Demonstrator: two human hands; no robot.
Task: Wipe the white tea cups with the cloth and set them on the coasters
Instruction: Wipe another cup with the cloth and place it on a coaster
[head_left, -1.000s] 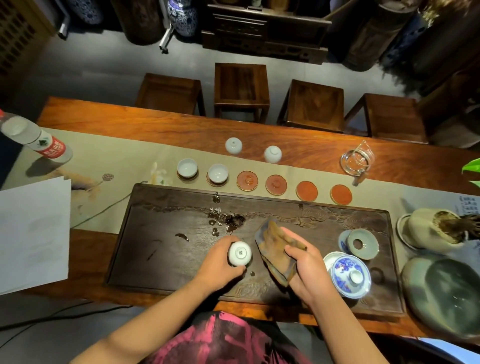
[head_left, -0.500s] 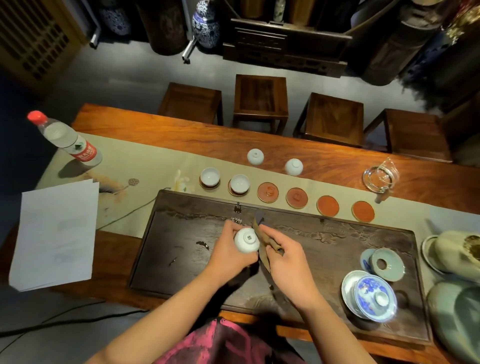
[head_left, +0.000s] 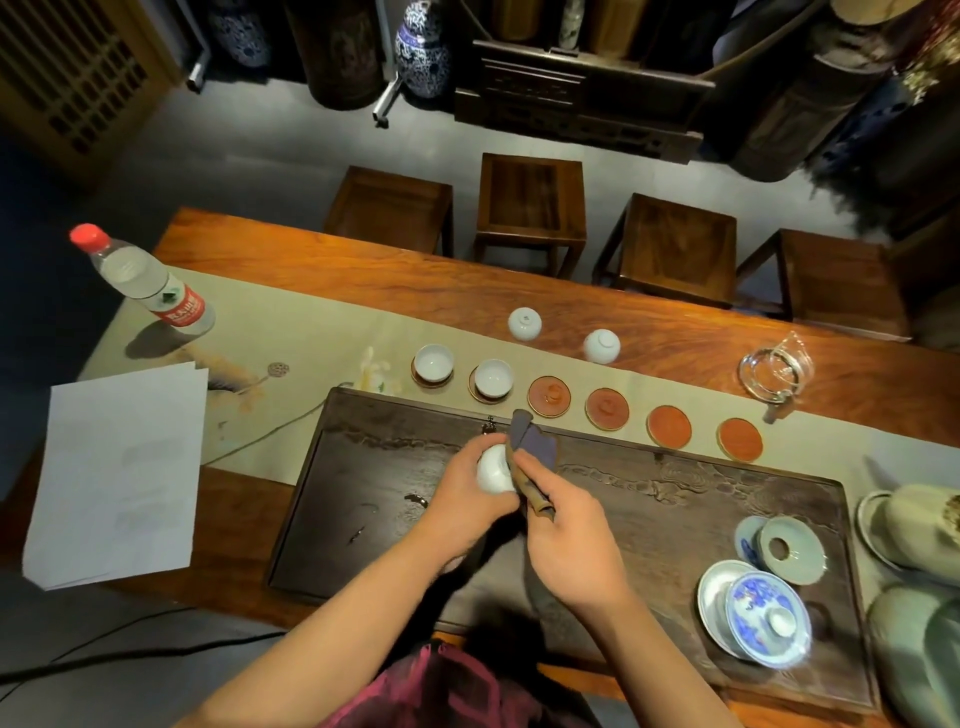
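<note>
My left hand (head_left: 462, 499) grips a white tea cup (head_left: 493, 470) above the dark wooden tea tray (head_left: 675, 499). My right hand (head_left: 566, 540) presses a brown cloth (head_left: 532, 449) against the cup's right side; the cloth's end sticks up past the cup. Two white cups (head_left: 432, 362) (head_left: 492, 378) stand upright on the two leftmost coasters. To their right lie several bare red coasters (head_left: 549, 396) (head_left: 607, 408) (head_left: 669, 426). Two more white cups (head_left: 524, 323) (head_left: 601, 345) sit upside down on the table behind the row.
A water bottle (head_left: 150, 286) and white paper (head_left: 119, 473) are at the left. A blue-and-white gaiwan (head_left: 769, 618) and a celadon lid (head_left: 789, 551) rest on the tray's right end, a glass pitcher (head_left: 774, 371) behind. Grey-green pottery (head_left: 919, 525) sits at the right edge. Stools stand beyond the table.
Both hands have come together and risen toward the tray's far edge; the cloth, held apart a second ago, now presses against the cup, and the cup has turned in my left hand.
</note>
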